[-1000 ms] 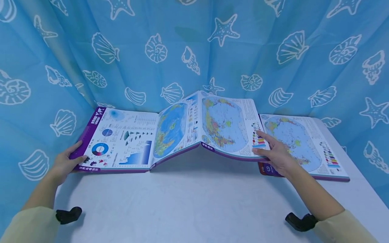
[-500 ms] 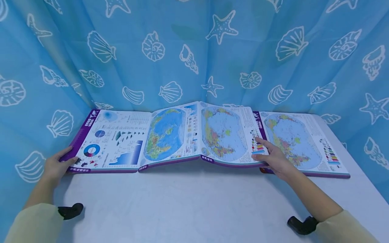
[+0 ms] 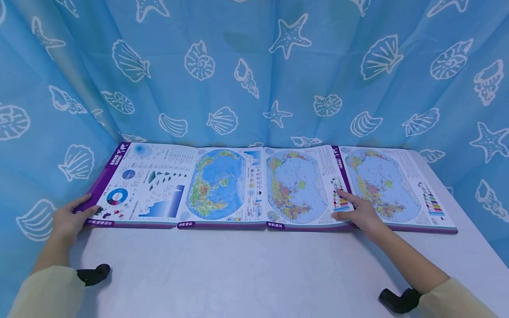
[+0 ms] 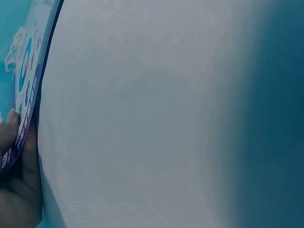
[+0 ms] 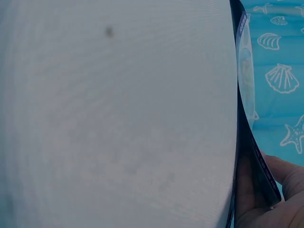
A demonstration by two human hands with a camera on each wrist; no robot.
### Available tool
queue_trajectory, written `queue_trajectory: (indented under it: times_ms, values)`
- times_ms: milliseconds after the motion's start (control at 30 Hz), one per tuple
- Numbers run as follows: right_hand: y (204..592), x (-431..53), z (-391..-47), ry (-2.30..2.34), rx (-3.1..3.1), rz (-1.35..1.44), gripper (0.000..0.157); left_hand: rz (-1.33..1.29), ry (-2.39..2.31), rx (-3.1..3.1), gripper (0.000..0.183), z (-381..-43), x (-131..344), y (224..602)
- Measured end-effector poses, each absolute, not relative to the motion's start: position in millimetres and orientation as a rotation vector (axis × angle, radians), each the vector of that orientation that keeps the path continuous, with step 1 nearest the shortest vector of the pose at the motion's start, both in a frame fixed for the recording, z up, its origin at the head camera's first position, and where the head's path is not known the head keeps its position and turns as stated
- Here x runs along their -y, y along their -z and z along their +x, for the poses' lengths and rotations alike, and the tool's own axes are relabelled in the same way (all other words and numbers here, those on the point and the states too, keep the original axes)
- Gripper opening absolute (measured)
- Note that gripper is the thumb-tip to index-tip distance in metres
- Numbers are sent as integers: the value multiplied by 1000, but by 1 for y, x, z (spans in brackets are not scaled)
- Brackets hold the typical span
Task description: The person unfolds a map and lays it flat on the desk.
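Observation:
A long folding world map (image 3: pixel 218 185) with purple edging lies unfolded in three panels along the back of the white table. My left hand (image 3: pixel 73 219) grips its lower left corner. In the left wrist view the thumb is above the panel and the fingers (image 4: pixel 31 164) are beneath. My right hand (image 3: pixel 359 213) holds the lower right edge of the third panel. The right wrist view shows the right hand (image 5: pixel 278 197) with its thumb on one side of that edge and fingers on the other. A similar world map (image 3: pixel 383 187) lies flat at the right, touching or overlapped by this edge.
A blue curtain (image 3: pixel 246 57) printed with white shells and starfish hangs right behind the maps. The white table (image 3: pixel 222 269) extends toward me. Black curved pieces (image 3: pixel 399 301) stick out by both sleeves.
The raised fold in the middle of the map has come down, so its panels now lie nearly flat. My left hand has moved slightly left with its corner. The right hand has lowered a little.

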State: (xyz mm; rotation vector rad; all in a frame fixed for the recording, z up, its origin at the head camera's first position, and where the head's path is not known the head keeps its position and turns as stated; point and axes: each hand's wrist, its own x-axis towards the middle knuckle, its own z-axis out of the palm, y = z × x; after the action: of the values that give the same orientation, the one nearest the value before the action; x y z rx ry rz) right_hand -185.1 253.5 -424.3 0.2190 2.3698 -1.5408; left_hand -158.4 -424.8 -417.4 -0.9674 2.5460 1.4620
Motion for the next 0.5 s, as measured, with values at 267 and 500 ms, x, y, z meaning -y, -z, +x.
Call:
queue_trajectory:
  times_ms: [267,500]
  values:
    - [426,-254,-182,1509,-2452,198,83,-1029,-1481,-2495,65,-160,430,425]
    - [423,-257,-179,1432,-2601,161,82,-1075,-1542,-2468,64,-162,430,427]
